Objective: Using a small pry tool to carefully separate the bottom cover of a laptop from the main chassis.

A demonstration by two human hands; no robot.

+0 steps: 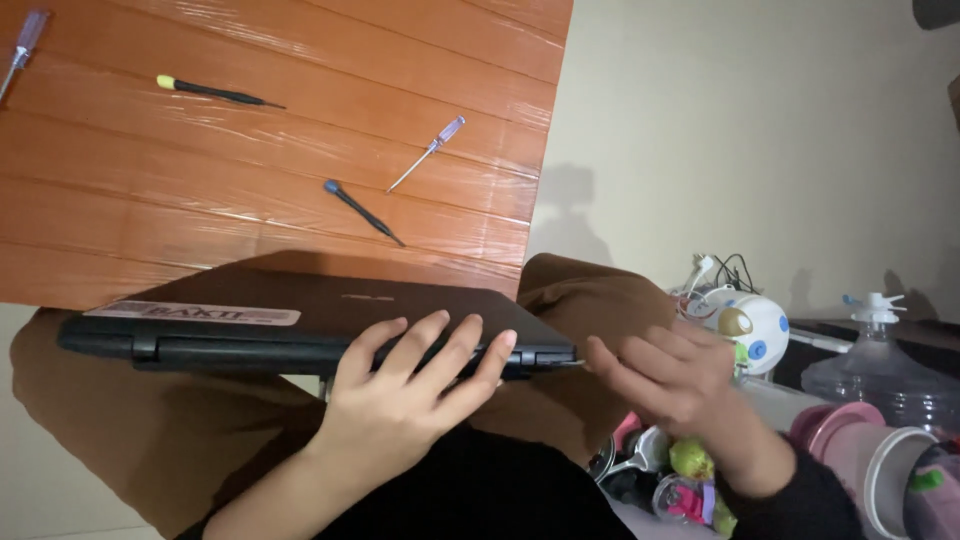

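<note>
The orange wood-grain surface (pixel 280 130) fills the upper left of the view; its right edge runs down to about mid-frame, with pale floor beyond it.

A closed black laptop (pixel 300 320) lies partly over the near edge of the surface, its nearer long side overhanging onto the person's lap in brown cloth. A pale sticker sits on the lid towards its left end.

The left hand (pixel 410 390) rests on the laptop's near edge, fingers spread and curled over the rim, palm below; it grips the edge loosely, not in a closed fist. The right hand (pixel 665 375) is at the laptop's right near corner, fingers partly bent and pointing at that corner; a thin metallic tip shows between fingertips and corner, but whether the hand holds anything cannot be told.

A heap of household clutter (pixel 760 420) crowds the floor just right of the right hand, including a clear water jug (pixel 880 370) and a white round toy (pixel 750 325).

Four small screwdrivers lie on the open surface, well apart from both hands: a blue-capped black one (pixel 362 212) nearest the laptop, a clear purple-handled one (pixel 428 152), a yellow-capped black one (pixel 215 92), and a second clear-handled one (pixel 20 55) at the far left edge. The surface between them is bare.
</note>
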